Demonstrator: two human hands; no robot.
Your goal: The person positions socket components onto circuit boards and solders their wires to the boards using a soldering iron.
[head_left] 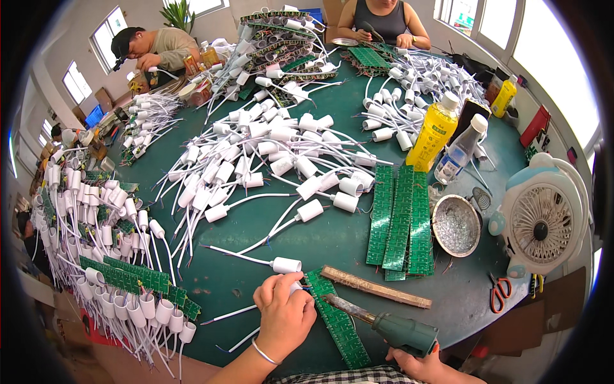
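My left hand (284, 313), a bracelet at its wrist, has its fingers closed on a white lamp socket (295, 288), mostly hidden behind them. That socket sits against the upper left end of a green circuit board strip (339, 329). Another white lamp socket (286, 265) with a cable lies just beyond my fingertips. My right hand (416, 365) is wrapped round the grip of a dark green soldering gun (403, 329); its tip rests over the board, near the upper end. A wooden bar (377, 288) lies across the board's top corner.
Green circuit boards (396, 221) lie right of a large heap of white sockets (268, 147). A metal bowl (455, 225), yellow bottle (433, 134), fan (543, 217) and scissors (499, 293) stand further right. Wired boards (128, 275) pile up left. Two people work across the table.
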